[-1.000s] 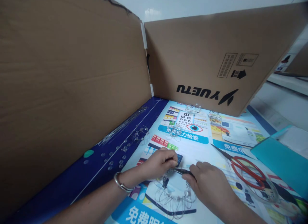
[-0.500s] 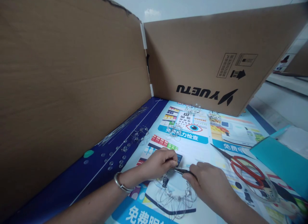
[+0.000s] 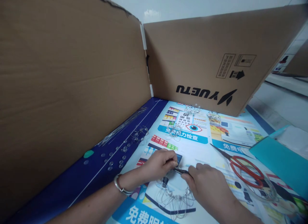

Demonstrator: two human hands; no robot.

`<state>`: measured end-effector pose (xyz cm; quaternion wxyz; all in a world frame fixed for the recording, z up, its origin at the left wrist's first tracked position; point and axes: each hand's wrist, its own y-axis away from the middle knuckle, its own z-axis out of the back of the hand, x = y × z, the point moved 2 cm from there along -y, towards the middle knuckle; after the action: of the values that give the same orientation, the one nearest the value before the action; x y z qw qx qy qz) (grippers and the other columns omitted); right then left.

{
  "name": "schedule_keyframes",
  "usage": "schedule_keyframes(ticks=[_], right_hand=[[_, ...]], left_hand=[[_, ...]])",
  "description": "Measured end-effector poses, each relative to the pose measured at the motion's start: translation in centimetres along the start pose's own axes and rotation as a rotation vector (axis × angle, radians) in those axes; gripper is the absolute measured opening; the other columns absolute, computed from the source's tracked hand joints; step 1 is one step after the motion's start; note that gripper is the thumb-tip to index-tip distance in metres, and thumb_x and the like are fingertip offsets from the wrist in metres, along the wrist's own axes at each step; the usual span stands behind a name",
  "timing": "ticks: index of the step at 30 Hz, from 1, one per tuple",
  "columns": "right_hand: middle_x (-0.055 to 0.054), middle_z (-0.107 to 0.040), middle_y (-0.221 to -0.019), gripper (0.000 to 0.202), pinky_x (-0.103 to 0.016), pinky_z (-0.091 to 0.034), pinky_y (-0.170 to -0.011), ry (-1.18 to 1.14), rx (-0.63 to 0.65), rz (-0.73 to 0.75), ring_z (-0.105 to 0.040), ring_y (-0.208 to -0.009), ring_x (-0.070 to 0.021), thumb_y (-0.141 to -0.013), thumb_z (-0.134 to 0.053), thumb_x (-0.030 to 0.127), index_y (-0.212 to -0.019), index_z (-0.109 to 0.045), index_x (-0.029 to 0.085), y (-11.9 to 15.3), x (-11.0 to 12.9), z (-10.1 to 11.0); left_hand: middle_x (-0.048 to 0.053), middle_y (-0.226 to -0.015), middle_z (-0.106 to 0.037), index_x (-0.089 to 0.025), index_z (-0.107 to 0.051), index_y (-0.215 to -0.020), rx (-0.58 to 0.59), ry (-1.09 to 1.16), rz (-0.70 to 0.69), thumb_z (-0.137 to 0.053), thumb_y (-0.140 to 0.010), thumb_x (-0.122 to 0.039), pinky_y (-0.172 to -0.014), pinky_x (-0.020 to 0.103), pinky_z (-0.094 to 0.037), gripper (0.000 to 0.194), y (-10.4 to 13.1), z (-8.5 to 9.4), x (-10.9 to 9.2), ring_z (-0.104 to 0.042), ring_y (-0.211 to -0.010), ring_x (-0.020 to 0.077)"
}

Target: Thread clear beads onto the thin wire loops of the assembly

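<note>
My left hand [image 3: 161,163] pinches the upper end of a looped wire piece strung with clear beads [image 3: 176,197]; the exact bit between the fingertips is hidden. My right hand [image 3: 207,182] is closed around dark-handled pliers [image 3: 181,171], whose tips reach to the wire right at my left fingertips. Thin wire loops fan out below the hands, over the printed sheet [image 3: 192,156]. Scissors with red handles [image 3: 247,171] lie to the right of my right hand.
Clear loose beads [image 3: 110,163] and a bundle of straight wires [image 3: 120,127] lie on the blue strip at left. Several beaded wire pieces [image 3: 214,117] sit farther back. Cardboard panels [image 3: 192,57] stand at left and behind. A teal folder [image 3: 281,159] lies at right.
My right hand has shifted very slightly left with the pliers. My left hand stays almost where it was, still pinching at the wire.
</note>
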<state>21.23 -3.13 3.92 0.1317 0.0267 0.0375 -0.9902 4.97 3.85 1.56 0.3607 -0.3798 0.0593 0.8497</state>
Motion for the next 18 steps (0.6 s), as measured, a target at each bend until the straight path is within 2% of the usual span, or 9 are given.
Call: schedule_keyframes(ticks=[9,18], right_hand=[[-0.005,-0.056,-0.061,0.023,-0.026,-0.021,-0.047,0.050,-0.120,0.037,-0.055,-0.056,-0.0174,-0.083,-0.048,0.034,-0.069,-0.059,0.019,0.24,0.42,-0.57],[-0.005,-0.058,-0.062,0.022,-0.026,-0.025,-0.049,0.058,-0.097,0.040,-0.055,-0.058,-0.0187,-0.084,-0.047,0.033,-0.070,-0.058,0.020,0.12,0.57,-0.77]], left_hand=[[-0.003,-0.069,-0.057,-0.016,-0.053,-0.071,-0.020,-0.004,0.041,-0.047,-0.081,-0.015,-0.059,0.019,-0.036,0.012,0.08,-0.17,-0.09,-0.050,-0.065,0.0101],[-0.002,-0.070,-0.057,-0.017,-0.053,-0.073,-0.023,-0.003,0.055,-0.046,-0.081,-0.015,-0.059,0.020,-0.037,0.011,0.10,-0.12,-0.13,-0.051,-0.066,0.0107]])
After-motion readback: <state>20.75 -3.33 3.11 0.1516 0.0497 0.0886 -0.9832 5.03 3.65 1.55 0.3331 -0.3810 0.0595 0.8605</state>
